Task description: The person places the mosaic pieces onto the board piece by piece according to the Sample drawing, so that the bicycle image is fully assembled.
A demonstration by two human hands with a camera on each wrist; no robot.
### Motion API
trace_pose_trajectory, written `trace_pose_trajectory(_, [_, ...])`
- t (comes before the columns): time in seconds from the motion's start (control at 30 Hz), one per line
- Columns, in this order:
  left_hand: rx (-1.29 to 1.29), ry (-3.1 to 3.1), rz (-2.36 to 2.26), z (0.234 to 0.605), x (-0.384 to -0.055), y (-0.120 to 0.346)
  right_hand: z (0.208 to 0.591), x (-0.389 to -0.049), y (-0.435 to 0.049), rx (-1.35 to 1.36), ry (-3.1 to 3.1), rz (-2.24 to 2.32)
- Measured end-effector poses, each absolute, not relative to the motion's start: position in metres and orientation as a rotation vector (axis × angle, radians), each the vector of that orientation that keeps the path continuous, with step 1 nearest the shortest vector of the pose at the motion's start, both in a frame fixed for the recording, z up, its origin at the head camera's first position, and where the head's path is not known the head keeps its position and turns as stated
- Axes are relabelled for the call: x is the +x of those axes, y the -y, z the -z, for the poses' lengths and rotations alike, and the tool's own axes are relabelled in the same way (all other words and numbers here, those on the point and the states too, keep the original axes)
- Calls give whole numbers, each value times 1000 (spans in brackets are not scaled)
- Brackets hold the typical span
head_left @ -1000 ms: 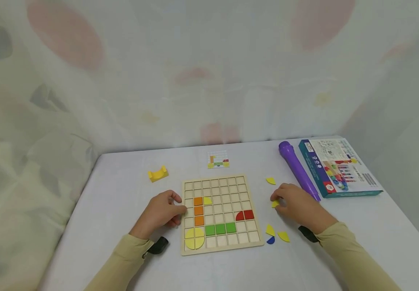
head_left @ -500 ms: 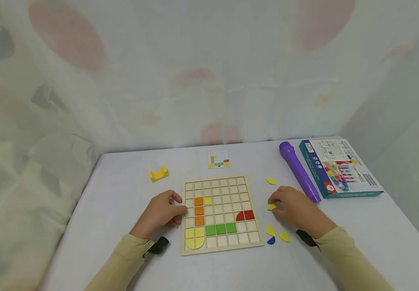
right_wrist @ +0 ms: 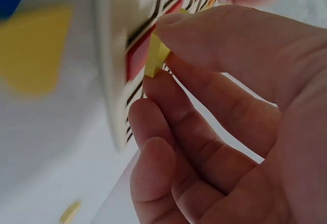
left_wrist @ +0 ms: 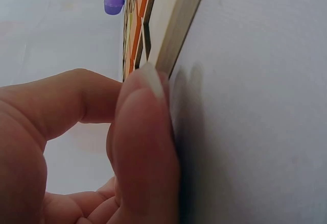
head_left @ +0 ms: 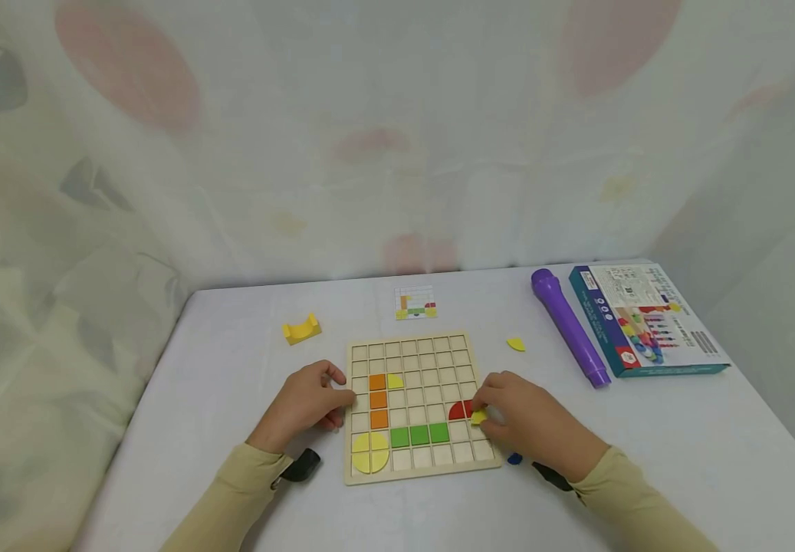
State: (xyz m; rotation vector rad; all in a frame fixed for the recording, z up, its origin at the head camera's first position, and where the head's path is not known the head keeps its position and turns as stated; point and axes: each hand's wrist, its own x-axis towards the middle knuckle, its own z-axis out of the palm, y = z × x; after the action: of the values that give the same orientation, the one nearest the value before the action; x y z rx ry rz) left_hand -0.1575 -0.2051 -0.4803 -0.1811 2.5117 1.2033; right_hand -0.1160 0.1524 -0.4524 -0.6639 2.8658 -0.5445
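Note:
My right hand (head_left: 535,422) pinches a yellow quarter-circle tile (right_wrist: 155,55) between thumb and fingertips, over the right side of the wooden grid board (head_left: 428,376). In the head view this tile overlaps the red square tile, beside a red quarter-circle tile (head_left: 455,412). At the board's left edge rests my left hand (head_left: 303,402), thumb tip and fingertips against the rim, holding no tile. Orange tiles (head_left: 378,399), green tiles (head_left: 420,435), a small yellow quarter (head_left: 394,381) and a yellow circle of quarters (head_left: 369,452) lie in the grid.
Behind the board lies a pattern card (head_left: 415,303). A yellow holder (head_left: 301,330) stands back left. To the right are a loose yellow quarter (head_left: 516,344), a purple tube (head_left: 569,327) and a box (head_left: 648,318). A blue piece (head_left: 515,459) sits by the board's corner, partly hidden.
My right hand has moved left and toward me, carrying the yellow quarter-circle tile from the table to over the board's right side. It now covers the loose yellow pieces there. My left hand stays put.

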Motion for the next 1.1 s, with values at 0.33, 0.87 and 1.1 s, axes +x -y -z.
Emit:
trace_pose_trajectory(0.33, [-186, -2515, -1197, 482, -158, 204, 459, -108, -132, -972, -2882, 518])
trace_pose_trajectory(0.87, [-195, -2512, -1205, 482, -156, 204, 460, -105, -127, -983, -2893, 479])
trace_pose_trajectory(1.1, [-189, -2518, -1205, 481, -157, 205, 460, -105, -127, -986, -2888, 472])
